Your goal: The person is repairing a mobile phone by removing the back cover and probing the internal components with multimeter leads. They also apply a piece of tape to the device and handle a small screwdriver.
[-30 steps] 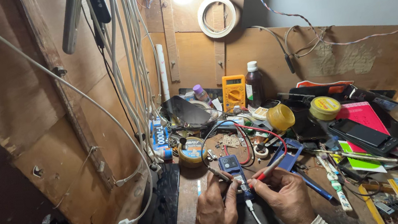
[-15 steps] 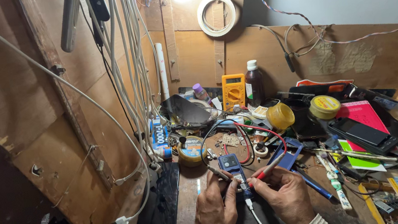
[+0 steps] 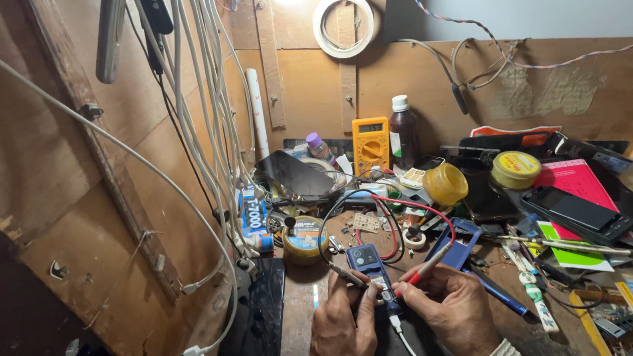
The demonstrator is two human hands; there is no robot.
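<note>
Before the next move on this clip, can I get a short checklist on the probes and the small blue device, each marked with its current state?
1. Left hand holds the black probe: ok.
2. Right hand holds the red probe: ok.
3. Both tips meet the blue device: cannot tell, too small.
4. White cable plugged into the device's near end: ok.
5. Leads run back to the yellow meter: cannot tell, lost in clutter.
6. Meter screen reading visible: not ok, too far off.

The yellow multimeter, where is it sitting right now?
In the head view the yellow multimeter stands upright against the back wall, just left of the dark bottle with a white cap and behind the hands.
</note>
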